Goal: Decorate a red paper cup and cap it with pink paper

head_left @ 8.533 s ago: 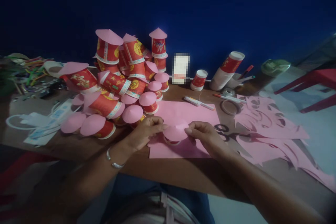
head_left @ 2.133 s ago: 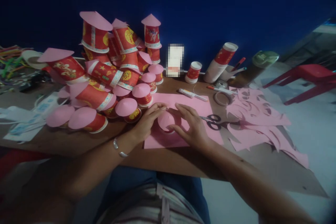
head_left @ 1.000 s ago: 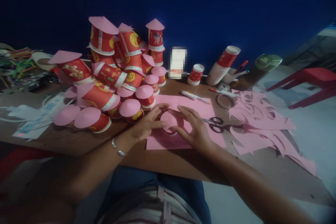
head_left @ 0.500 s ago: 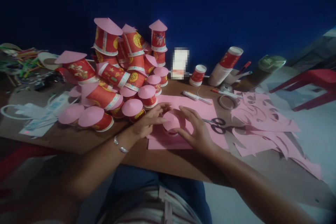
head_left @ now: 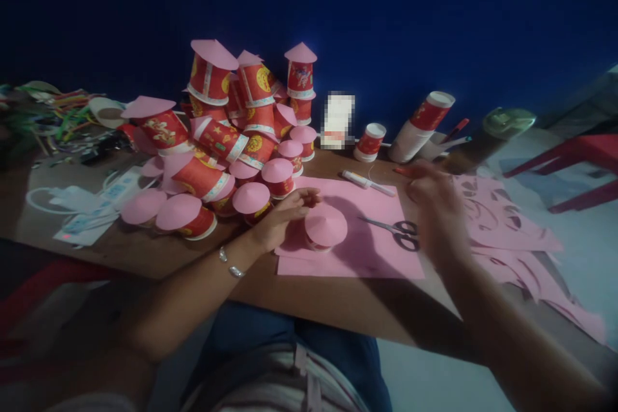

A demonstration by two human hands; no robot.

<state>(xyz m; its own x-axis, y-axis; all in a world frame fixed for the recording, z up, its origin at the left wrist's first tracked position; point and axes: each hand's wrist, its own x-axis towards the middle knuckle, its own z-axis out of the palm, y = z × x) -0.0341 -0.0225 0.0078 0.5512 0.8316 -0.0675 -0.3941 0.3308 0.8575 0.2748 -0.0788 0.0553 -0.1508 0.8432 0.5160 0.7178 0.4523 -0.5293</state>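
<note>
A paper cup with a pink paper cone (head_left: 326, 225) on top stands upright on the pink paper sheets (head_left: 381, 264) in front of me. My left hand (head_left: 287, 215) is at the cone's left side, its fingers loosely stretched and apart; whether they touch the cone I cannot tell. My right hand (head_left: 439, 212) is raised over the right part of the table, near an orange-tipped pen (head_left: 402, 170). Motion blurs its fingers, so their hold is unclear. Scissors (head_left: 398, 230) lie on the sheet's right side, and a white marker (head_left: 355, 178) lies along its back edge.
Several cone-topped red cups (head_left: 207, 174) are piled at left. A white power strip (head_left: 103, 206) lies beside them. At the back stand a phone (head_left: 338, 119), a red cup (head_left: 370, 141) and a cup stack (head_left: 422, 122). Pink scraps (head_left: 506, 225) cover the right; red stools flank the table.
My right hand has let go of the cone-topped cup and moved right, past the scissors. My left hand stays by the cone. The whole view has shifted slightly.
</note>
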